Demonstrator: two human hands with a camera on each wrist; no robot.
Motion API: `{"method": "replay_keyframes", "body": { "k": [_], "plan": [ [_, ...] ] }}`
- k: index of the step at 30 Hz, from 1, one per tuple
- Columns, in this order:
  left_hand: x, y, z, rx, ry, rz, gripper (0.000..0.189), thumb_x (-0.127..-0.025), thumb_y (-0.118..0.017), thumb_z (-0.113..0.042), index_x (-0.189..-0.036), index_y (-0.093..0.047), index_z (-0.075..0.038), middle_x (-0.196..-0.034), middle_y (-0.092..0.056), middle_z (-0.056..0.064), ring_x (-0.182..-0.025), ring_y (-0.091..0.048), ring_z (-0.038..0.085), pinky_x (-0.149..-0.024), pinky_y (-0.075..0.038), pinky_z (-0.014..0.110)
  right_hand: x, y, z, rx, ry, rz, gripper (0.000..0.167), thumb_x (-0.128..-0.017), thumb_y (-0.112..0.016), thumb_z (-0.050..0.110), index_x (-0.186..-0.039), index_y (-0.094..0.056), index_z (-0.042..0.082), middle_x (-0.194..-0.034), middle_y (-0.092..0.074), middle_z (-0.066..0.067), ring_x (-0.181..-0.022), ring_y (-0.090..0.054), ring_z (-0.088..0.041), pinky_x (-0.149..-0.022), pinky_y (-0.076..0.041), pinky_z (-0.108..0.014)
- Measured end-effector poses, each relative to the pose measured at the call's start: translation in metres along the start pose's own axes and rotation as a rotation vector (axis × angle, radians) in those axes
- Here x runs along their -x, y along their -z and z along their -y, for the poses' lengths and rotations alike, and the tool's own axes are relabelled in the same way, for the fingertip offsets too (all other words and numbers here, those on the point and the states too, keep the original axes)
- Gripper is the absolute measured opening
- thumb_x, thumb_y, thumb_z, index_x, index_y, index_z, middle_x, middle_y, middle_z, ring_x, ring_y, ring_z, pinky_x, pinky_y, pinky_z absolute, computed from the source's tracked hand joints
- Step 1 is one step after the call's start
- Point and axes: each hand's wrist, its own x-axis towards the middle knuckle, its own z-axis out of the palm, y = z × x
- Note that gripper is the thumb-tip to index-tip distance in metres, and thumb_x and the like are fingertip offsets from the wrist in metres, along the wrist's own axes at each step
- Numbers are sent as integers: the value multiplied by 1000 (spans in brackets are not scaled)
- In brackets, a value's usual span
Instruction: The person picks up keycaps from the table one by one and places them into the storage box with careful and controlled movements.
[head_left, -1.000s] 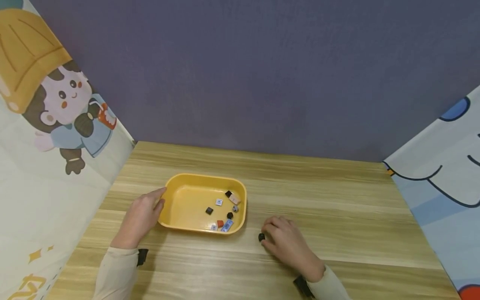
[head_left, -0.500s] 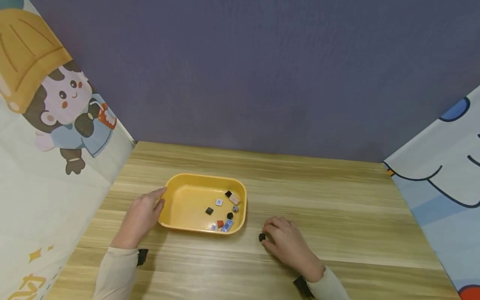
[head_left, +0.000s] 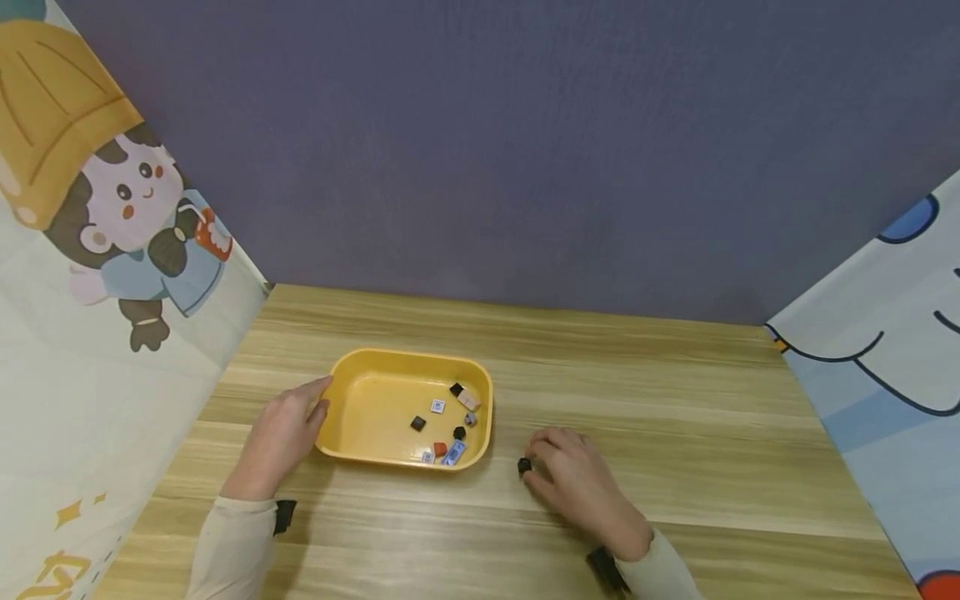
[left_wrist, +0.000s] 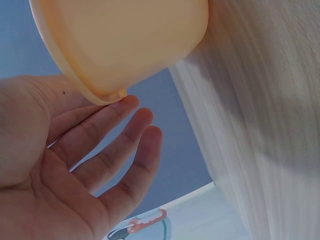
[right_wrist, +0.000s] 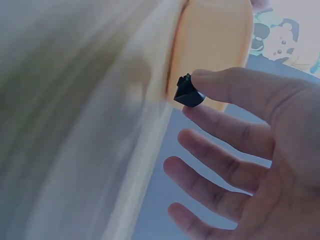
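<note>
My right hand [head_left: 576, 479] pinches a small black toy brick [head_left: 524, 467] between thumb and index finger, just right of the yellow tray [head_left: 367, 459]. In the right wrist view studs show on the black brick [right_wrist: 189, 92], and the other fingers are spread apart from it. At the tray's left end my left hand [head_left: 279, 429] touches the rim with thumb and index finger. The left wrist view shows its remaining fingers [left_wrist: 107, 160] extended loosely beside the tray corner [left_wrist: 95, 95]; the rim hides the thumb and index fingertips.
Inside the tray lie several small pieces: a blue tile [head_left: 453, 453], a red brick [head_left: 440, 449], a white printed tile [head_left: 437, 406], a beige piece [head_left: 468, 400] and black bricks [head_left: 417, 423]. A grey-blue panel [head_left: 480, 167] stands behind the wood-grain table [head_left: 660, 392].
My right hand has shifted slightly away from me, and the black brick in its fingers has moved and turned a little. My left hand and the tray keep their places.
</note>
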Motion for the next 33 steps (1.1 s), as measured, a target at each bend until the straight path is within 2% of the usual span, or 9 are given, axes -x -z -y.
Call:
{"method": "replay_keyframes", "body": {
  "k": [2, 5, 9, 14, 17, 25, 33],
  "plan": [
    [0, 0, 0, -3, -6, -4, 37, -91, -66, 8, -128, -61, 12, -120, -64, 30, -96, -67, 43, -76, -59, 53, -4, 3, -1, 10, 11, -23, 26, -78, -87, 25, -96, -73, 12, -109, -66, -3, -100, -62, -25, -84, -54, -48],
    [0, -1, 0, -4, -8, -5, 38, -91, -66, 8, -128, -61, 12, -120, -64, 30, -83, -68, 36, -70, -59, 48, -11, 8, -1, 18, 19, -48, 26, -78, -88, 25, -97, -74, 13, -110, -66, -4, -99, -62, -25, -84, -54, -50],
    [0, -1, 1, -8, -8, -1, 38, -91, -66, 8, -128, -61, 11, -120, -64, 30, -72, -61, 27, -63, -54, 40, -21, 18, 1, 1, 28, -80, 26, -79, -88, 24, -98, -74, 13, -111, -66, -5, -96, -62, -26, -84, -54, -51],
    [0, -1, 1, -14, -13, -3, 38, -90, -67, 8, -127, -61, 11, -119, -65, 30, -62, -54, 21, -58, -52, 36, -34, 28, 8, -10, 38, -107, 26, -79, -88, 23, -99, -74, 12, -113, -66, -6, -100, -62, -28, -87, -53, -50],
    [1, -1, 1, -18, -20, -9, 37, -90, -67, 8, -127, -62, 12, -118, -65, 30, -63, -55, 22, -58, -52, 36, -40, 33, 12, -8, 38, -100, 27, -80, -87, 24, -101, -74, 12, -116, -66, -6, -104, -62, -28, -91, -52, -50],
    [2, -1, 1, -15, -25, -15, 37, -90, -67, 9, -126, -61, 12, -119, -65, 30, -84, -67, 33, -65, -57, 42, -56, 40, 26, -3, 75, -97, 26, -83, -85, 26, -104, -74, 15, -117, -65, -3, -108, -61, -24, -94, -50, -47],
    [1, -1, 1, -6, -17, -4, 38, -90, -66, 8, -127, -61, 12, -120, -64, 30, -72, -61, 26, -61, -54, 38, -68, 39, 37, -26, 120, -109, 26, -83, -84, 23, -105, -75, 13, -117, -65, -3, -109, -60, -24, -95, -49, -46]
  ]
}}
